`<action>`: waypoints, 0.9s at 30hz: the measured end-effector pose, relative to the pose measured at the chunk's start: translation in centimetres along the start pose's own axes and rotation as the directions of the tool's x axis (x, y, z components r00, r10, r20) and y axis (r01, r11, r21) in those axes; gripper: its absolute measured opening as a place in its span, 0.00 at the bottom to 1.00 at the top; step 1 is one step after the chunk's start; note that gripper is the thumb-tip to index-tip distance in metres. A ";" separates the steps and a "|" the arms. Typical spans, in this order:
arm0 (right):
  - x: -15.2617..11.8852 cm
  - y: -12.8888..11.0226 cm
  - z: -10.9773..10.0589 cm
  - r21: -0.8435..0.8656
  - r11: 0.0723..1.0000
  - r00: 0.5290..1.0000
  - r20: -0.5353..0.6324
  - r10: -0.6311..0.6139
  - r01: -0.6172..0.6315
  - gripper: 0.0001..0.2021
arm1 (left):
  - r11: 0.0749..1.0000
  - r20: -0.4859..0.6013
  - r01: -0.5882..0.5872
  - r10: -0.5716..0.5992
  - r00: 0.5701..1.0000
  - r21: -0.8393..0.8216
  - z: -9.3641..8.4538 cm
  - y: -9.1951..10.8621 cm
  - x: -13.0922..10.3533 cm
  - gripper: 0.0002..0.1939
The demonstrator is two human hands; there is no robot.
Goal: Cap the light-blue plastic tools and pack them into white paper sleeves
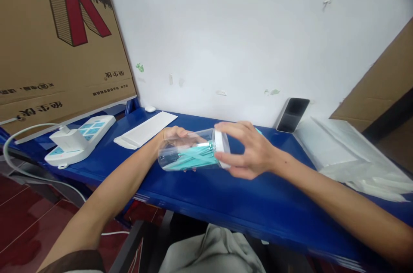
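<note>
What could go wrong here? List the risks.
1. The jar lies sideways in the air; if the right hand loosens the white lid, the teal sticks may spill.
2. The left hand grips only its base, so the clear jar could slip onto the table.

sticks [193, 159] in jar [180, 152], phone [293, 114] behind

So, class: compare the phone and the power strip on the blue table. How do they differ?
The phone is black and leans propped against the wall; the power strip is white with teal sockets and lies flat. The power strip has a charger plugged in; the phone shows no cable. Both stand on the blue table.
</note>
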State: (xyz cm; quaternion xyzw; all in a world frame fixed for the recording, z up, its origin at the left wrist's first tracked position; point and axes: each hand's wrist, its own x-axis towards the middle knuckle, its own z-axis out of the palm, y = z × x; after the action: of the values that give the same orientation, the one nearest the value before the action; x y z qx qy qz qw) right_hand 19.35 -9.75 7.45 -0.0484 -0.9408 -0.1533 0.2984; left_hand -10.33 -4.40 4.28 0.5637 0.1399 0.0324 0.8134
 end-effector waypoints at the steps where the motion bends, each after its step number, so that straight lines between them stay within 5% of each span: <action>1: -0.6 -0.4 0.7 -0.047 0.997 0.998 -0.027 -0.057 0.056 0.26 | 1.000 0.033 -0.002 0.002 0.999 0.004 -0.2 -0.4 -0.1 0.45; 5: -2.3 -2.4 2.8 -0.133 0.978 0.975 -0.131 -0.180 0.163 0.30 | 0.998 0.126 0.024 -0.032 0.992 0.064 -1.0 -1.5 0.1 0.40; 10: -3.8 -4.1 3.6 -0.168 0.976 0.955 -0.238 -0.176 0.138 0.28 | 0.984 0.103 0.131 -0.143 0.984 0.118 -1.0 -1.7 1.0 0.40; 13: -4.6 -4.5 3.4 -0.126 0.986 0.972 -0.194 -0.135 0.111 0.31 | 0.980 0.095 0.164 -0.175 0.980 0.113 -0.7 -1.7 1.3 0.40; 17: -4.4 -5.1 2.8 0.115 0.988 0.981 -0.151 0.124 -0.107 0.39 | 0.982 0.071 0.140 -0.150 0.986 0.125 -0.3 -1.5 1.2 0.36; 21: -3.8 -5.6 2.6 0.223 0.868 0.889 -0.006 0.457 -0.445 0.51 | 0.981 0.083 0.125 -0.138 0.987 0.148 0.6 -1.1 1.4 0.35; 23: -3.9 -5.4 2.7 0.191 0.883 0.896 -0.035 0.442 -0.428 0.50 | 0.980 0.095 0.117 -0.133 0.987 0.160 0.9 -0.9 1.5 0.34; 27: -4.9 -4.3 2.5 -0.003 0.980 0.967 -0.162 0.197 -0.200 0.44 | 0.979 0.077 0.091 -0.106 0.991 0.185 1.0 -0.8 1.5 0.35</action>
State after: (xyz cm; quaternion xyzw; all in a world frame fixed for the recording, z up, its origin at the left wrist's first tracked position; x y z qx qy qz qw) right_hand 21.17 -13.00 1.61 -0.1323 -0.9025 -0.1350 0.3869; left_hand -8.73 -5.26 3.53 0.6285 0.1348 -0.0452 0.7647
